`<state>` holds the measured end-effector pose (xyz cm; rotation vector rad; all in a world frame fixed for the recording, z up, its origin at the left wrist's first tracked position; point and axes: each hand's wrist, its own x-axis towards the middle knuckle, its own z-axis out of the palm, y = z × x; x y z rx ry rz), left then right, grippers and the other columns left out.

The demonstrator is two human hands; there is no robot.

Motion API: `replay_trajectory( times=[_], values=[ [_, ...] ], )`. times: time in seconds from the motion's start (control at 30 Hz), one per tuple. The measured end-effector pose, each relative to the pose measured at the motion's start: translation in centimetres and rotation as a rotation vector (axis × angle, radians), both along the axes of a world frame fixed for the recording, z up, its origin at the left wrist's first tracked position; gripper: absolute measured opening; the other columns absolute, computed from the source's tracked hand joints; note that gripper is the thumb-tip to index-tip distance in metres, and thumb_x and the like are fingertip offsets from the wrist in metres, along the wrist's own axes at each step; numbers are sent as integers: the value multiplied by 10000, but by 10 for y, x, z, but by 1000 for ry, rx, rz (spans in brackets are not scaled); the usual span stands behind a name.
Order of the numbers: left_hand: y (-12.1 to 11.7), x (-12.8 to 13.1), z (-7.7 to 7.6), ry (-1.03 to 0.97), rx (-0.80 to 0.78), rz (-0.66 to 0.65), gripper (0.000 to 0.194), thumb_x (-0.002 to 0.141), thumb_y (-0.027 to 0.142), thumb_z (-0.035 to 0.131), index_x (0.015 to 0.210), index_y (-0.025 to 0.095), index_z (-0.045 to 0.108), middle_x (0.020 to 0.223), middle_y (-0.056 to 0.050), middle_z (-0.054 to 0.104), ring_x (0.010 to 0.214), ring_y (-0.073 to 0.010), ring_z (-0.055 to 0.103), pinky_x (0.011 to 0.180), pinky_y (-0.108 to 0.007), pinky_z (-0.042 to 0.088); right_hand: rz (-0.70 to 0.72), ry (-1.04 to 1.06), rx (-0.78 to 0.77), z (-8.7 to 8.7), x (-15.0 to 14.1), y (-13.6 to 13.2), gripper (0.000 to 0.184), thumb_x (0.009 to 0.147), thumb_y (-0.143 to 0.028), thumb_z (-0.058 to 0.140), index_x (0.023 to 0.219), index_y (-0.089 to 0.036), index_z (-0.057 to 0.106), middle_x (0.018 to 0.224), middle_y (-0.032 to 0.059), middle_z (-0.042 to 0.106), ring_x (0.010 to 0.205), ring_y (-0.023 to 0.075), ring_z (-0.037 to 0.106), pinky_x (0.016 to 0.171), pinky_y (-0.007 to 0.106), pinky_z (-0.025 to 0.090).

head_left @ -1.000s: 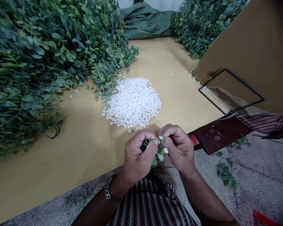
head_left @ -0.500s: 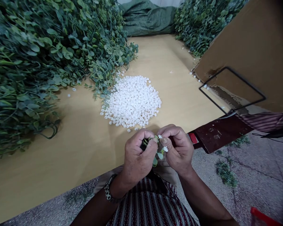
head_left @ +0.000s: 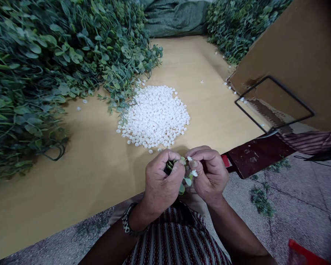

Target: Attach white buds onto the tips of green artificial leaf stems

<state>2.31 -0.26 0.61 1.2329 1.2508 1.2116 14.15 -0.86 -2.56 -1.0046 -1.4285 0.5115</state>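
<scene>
Near the table's front edge, my left hand [head_left: 164,180] is closed on a sprig of green leaves [head_left: 181,189], pinched between thumb and forefinger. Close beside it on the right, my right hand [head_left: 209,175] pinches a small white piece [head_left: 189,158] between thumb and fingertip, right by the sprig's upper end. A second white piece [head_left: 194,173] shows lower down, at the sprig near my right thumb. Just beyond my hands lies a heap of small white round pieces [head_left: 156,116] on the wooden-topped table [head_left: 99,173].
Large piles of leafy green stems [head_left: 71,48] cover the left side, with another pile [head_left: 245,25] at the back right. A green sack [head_left: 176,18] lies at the far end. A cardboard sheet [head_left: 292,66] with a black wire frame [head_left: 289,92] stands at right.
My right hand has shifted slightly right, and the white piece at its fingertips sits a little farther from the left hand. My left hand keeps its pinch on the sprig.
</scene>
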Motion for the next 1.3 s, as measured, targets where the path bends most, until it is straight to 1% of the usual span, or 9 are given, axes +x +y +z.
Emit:
replay_trajectory(
  times=[0.27, 0.5, 0.7, 0.9, 1.17, 1.3],
  values=[
    [-1, 0, -1, 11, 59, -25, 143, 740, 117, 526, 617, 191, 534, 574, 25, 538, 542, -98, 475, 516, -210, 429, -2, 11, -21, 1, -1, -1, 104, 882, -128, 566, 878, -228, 591, 815, 17, 641, 763, 158, 629, 657, 306, 522],
    [-1, 0, -2, 27, 55, -22, 144, 729, 105, 524, 618, 195, 537, 569, 28, 538, 526, -96, 468, 502, -211, 422, 2, 19, 10, -2, -1, -1, 143, 869, -91, 564, 889, -229, 596, 825, 10, 636, 751, 146, 628, 656, 301, 523],
    [0, 0, -2, 39, 79, -22, 151, 732, 112, 527, 606, 195, 531, 571, 23, 543, 538, -101, 482, 514, -216, 425, -10, 5, 6, -1, -1, -1, 137, 870, -99, 560, 888, -230, 595, 821, 19, 639, 750, 155, 626, 643, 308, 525],
    [0, 1, -2, 61, 75, -17, 155, 730, 98, 518, 607, 192, 530, 570, 26, 542, 532, -95, 477, 516, -211, 424, -3, -1, 17, -2, -1, -1, 165, 859, -72, 559, 894, -227, 602, 822, 15, 636, 766, 148, 628, 651, 296, 524],
    [0, 1, -2, 70, 94, -20, 166, 727, 87, 520, 598, 190, 532, 555, 34, 520, 513, -89, 455, 497, -203, 409, -38, -113, 58, -4, 4, 0, 146, 855, -100, 574, 908, -233, 605, 805, 25, 663, 756, 179, 652, 614, 328, 530],
    [0, 1, -1, 78, 110, -28, 170, 734, 80, 527, 608, 190, 557, 585, 24, 557, 542, -99, 495, 529, -215, 432, -9, -159, 72, -2, 9, 2, 148, 856, -98, 575, 910, -233, 603, 794, 26, 668, 740, 180, 649, 604, 331, 525]
  ],
)
